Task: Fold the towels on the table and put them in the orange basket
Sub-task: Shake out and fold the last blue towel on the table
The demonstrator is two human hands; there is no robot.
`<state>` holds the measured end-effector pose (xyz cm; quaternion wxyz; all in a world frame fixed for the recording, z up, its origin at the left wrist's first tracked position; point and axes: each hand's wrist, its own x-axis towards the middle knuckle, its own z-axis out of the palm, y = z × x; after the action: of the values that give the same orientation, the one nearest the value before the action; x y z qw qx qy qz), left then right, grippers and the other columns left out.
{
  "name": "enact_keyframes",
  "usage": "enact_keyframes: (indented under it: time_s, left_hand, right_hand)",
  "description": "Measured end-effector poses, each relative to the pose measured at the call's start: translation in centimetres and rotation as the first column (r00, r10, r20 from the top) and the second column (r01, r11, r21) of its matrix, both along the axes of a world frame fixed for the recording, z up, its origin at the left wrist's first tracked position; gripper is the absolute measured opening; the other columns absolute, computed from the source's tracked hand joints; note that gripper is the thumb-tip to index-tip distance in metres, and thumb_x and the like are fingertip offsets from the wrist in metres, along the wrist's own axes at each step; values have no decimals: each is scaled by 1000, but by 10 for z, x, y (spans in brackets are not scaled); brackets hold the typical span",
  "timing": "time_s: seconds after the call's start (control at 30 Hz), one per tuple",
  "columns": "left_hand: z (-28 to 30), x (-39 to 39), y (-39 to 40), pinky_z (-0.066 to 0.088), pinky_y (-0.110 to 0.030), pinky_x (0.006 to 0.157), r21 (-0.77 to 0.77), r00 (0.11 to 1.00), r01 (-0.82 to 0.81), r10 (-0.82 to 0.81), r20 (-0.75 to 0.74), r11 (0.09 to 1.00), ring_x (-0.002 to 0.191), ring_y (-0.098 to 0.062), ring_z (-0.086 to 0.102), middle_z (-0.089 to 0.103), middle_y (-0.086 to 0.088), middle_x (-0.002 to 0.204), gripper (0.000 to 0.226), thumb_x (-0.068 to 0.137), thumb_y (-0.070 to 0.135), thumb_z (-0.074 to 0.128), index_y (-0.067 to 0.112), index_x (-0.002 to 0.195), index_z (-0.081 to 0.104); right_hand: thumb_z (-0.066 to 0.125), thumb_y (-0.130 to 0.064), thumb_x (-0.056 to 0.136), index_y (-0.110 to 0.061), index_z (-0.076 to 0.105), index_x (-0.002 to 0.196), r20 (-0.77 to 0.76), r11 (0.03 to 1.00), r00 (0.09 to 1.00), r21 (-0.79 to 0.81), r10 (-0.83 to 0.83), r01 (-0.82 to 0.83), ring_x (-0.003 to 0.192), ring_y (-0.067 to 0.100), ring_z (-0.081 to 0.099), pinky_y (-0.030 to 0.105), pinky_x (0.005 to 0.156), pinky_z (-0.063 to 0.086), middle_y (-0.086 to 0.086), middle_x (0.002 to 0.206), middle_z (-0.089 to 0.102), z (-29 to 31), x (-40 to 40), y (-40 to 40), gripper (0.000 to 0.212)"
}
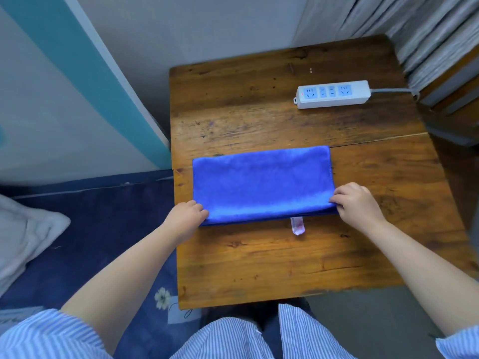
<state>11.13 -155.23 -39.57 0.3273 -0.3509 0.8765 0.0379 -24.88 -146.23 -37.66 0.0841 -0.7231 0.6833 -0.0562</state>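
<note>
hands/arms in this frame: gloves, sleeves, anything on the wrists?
No gloves. The left hand and right hand are both bare, with no watch, ring or band visible. Forearms are bare up to about the elbows. Sleeves are a light shirt with fine blue and white vertical stripes, ending near the elbow. The same striped cloth covers the torso at the bottom edge.

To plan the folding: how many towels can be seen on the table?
1: a blue towel near the table's front, held by both hands. No others visible.

Head cam, steep downward, close.
</note>
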Motion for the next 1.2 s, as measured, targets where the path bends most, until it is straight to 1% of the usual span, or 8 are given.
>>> enact_keyframes:
  time_s: [0.37, 0.53, 0.63, 0.73, 0.83, 0.93, 1.07, 1.2]
  left_hand:
    - [-12, -3, 24, 36, -27, 76, 16, 994, -110, 110, 20, 994, 102, -22, 49, 55, -3, 108, 26, 86, 8, 49, 14, 111, 51]
    - [5, -26, 11, 45, -29, 36, -125, 907, -187, 122, -404, 974, 49, -26, 58, 59, -8, 53, 30, 37, 0, 84, 4, 54, 60]
    - [-3, -57, -7, 54, -38, 63, 68, 681, -419, 363, -636, 905, 80, -37, 64, 67, -21, 83, 15, 63, -12, 68, -8, 77, 66]
    - [-24, -91, -26, 37, -40, 101, 168, 522, -569, 511, -683, 805, 123, -34, 47, 55, -21, 126, 31, 83, -7, 47, -9, 111, 59]
    - [-41, -113, -41, 19, -35, 113, 116, 549, -584, 497, -672, 803, 140, -27, 26, 36, -15, 146, 40, 92, 6, 39, -1, 131, 45]
    - [-64, -113, -50, 10, -36, 114, 27, 669, -562, 473, -573, 827, 143, -22, 13, 21, -7, 154, 47, 97, 22, 33, 10, 142, 29]
    - [-74, -91, -51, 5, -37, 115, -5, 699, -573, 486, -524, 819, 144, -23, 9, 18, -4, 155, 53, 95, 34, 36, 17, 144, 25]
    - [-76, -63, -58, 4, -38, 115, -12, 670, -644, 557, -491, 765, 144, -24, 7, 16, -5, 155, 55, 95, 35, 36, 15, 144, 24]
  right_hand:
    - [77, 20, 35, 3, 72, 69, -102, 999, 994, -13, -49, 48, 69, 41, 66, 47, 56, 53, 23, 77, 69, -32, 0, 31, 39]
    - [60, 14, 51, 6, 69, 67, 4, 984, 987, -81, -161, 161, 79, 44, 66, 54, 67, 52, 26, 83, 68, -30, 10, 20, 21]
    - [53, 8, 50, 5, 71, 75, 49, 987, 994, -125, -93, 99, 87, 46, 65, 59, 73, 50, 26, 91, 69, -29, 40, -12, 31]
    - [54, 9, 54, 2, 71, 86, 96, 992, 994, -111, -43, 53, 98, 49, 61, 65, 80, 44, 26, 103, 67, -38, 78, -51, 37]
    - [50, -2, 81, -4, 54, 124, 130, 996, 990, 80, -56, 46, 133, 40, 33, 57, 109, 21, 20, 141, 41, -52, 107, -83, 44]
    - [35, -27, 95, -17, 24, 143, 97, 981, 993, 190, -67, 48, 144, 23, 4, 46, 115, -2, 2, 156, 10, -76, 119, -104, 51]
    - [33, -38, 95, -24, 19, 144, 34, 974, 995, 211, -90, 81, 144, 20, 2, 44, 113, -7, -2, 156, 9, -87, 93, -110, 53]
    - [36, -36, 94, -19, 27, 142, -6, 940, 959, 196, -285, 280, 143, 25, 9, 46, 114, -1, 4, 154, 17, -83, 43, -97, 52]
